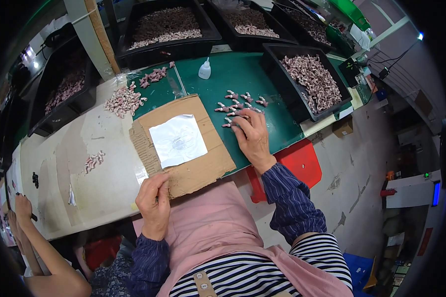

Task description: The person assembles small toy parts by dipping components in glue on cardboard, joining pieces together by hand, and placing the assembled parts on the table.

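My right hand [254,138] is at a loose group of small pink-and-white moulded pieces [235,106] on the green mat. Its thumb and fingers curve round the nearest piece, partly hidden by the fingertips. My left hand [154,203] is at the near left edge of a brown cardboard sheet [210,168]. Its thumb and fingers are drawn together, and whatever is between them is too small to make out. A creased white paper square [195,146] lies on the cardboard, with a greyish smear near its middle.
A small white squeeze bottle [204,69] stands beyond the cardboard. Piles of pale pieces [125,101] and darker pink pieces [153,76] lie at the left. A black bin [302,115] of pieces borders the right side. Another person's hand [23,205] is at far left; a red stool [302,166] stands below.
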A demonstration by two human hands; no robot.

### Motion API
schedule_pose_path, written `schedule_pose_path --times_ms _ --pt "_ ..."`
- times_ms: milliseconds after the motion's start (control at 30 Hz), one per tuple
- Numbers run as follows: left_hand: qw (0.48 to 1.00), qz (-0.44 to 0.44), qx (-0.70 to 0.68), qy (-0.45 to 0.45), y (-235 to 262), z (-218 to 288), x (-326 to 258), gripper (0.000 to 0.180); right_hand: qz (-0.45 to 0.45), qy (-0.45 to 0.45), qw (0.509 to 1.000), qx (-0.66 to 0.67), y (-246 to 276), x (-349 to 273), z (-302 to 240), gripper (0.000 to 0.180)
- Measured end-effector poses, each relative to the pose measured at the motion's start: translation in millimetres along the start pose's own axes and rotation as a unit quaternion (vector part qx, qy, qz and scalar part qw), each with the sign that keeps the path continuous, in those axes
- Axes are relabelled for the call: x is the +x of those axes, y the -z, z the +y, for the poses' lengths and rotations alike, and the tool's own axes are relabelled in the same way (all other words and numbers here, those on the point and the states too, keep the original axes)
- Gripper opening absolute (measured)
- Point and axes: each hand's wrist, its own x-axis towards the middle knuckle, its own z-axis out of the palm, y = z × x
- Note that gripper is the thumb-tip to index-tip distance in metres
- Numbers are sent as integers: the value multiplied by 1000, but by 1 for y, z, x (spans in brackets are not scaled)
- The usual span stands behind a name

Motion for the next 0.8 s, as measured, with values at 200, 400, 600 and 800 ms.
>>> schedule_pose_path --times_ms 200,400,600,800 --pt "1000 -14 5 -2 -3 1 1 14 -110 120 978 -134 -17 31 11 45" --pt "999 7 0 46 14 -4 -5 12 -145 87 965 -200 -16 46 36 49" --pt "997 43 -8 70 29 -19 -2 11 -115 63 964 -232 -5 57 88 46" --pt "989 110 -16 99 48 -45 3 9 -56 89 983 -151 -11 89 40 43"
